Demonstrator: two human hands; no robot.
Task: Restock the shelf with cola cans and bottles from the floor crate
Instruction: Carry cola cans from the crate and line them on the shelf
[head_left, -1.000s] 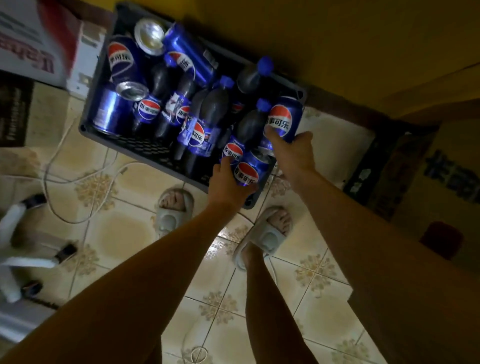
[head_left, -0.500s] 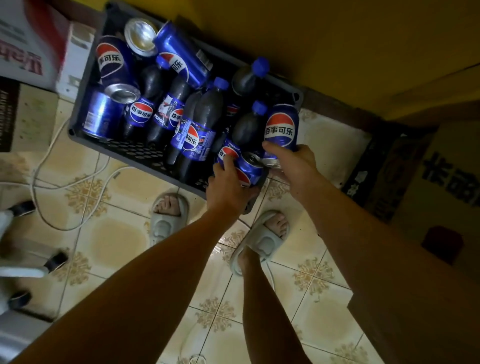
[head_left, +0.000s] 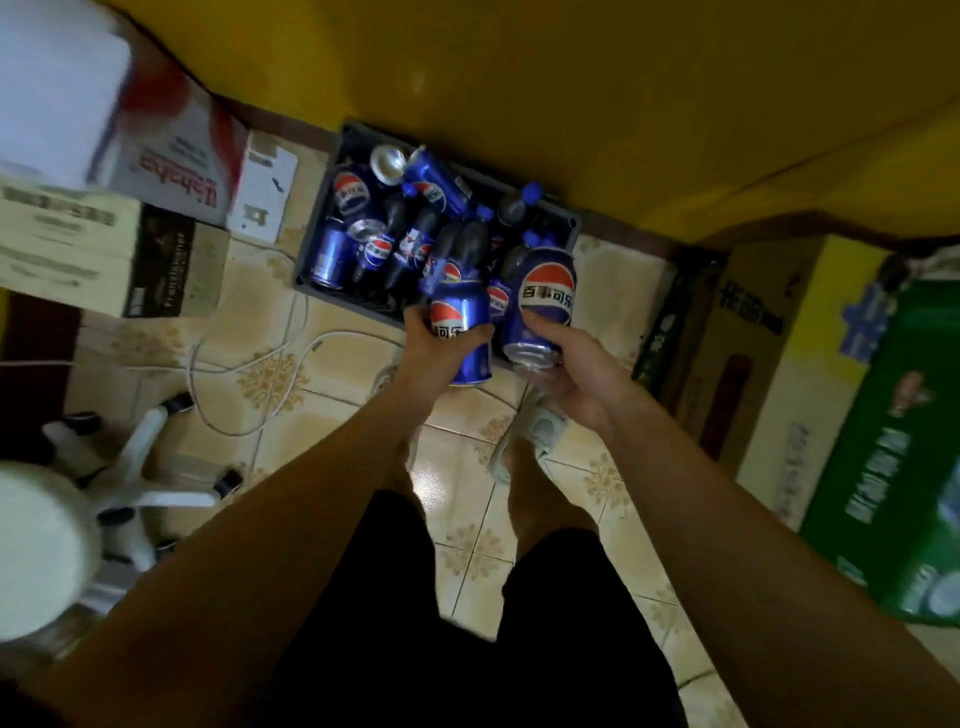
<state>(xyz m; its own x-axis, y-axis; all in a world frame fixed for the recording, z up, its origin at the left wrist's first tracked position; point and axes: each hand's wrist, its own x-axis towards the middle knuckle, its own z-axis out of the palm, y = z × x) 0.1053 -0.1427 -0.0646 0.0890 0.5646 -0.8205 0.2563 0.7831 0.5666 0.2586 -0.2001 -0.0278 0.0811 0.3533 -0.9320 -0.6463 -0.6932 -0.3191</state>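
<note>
Left hand (head_left: 434, 345), right hand (head_left: 574, 364): each wrapped round one cola can (head_left: 460, 332), (head_left: 543, 306), held above the floor crate (head_left: 571, 228). Cans judged rigid, smooth, possibly slippery, moderately heavy; best gripped mid-body.

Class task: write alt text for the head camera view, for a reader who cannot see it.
A person's left hand and right hand each grip a blue cola can above a dark floor crate of cans and bottles.
</note>
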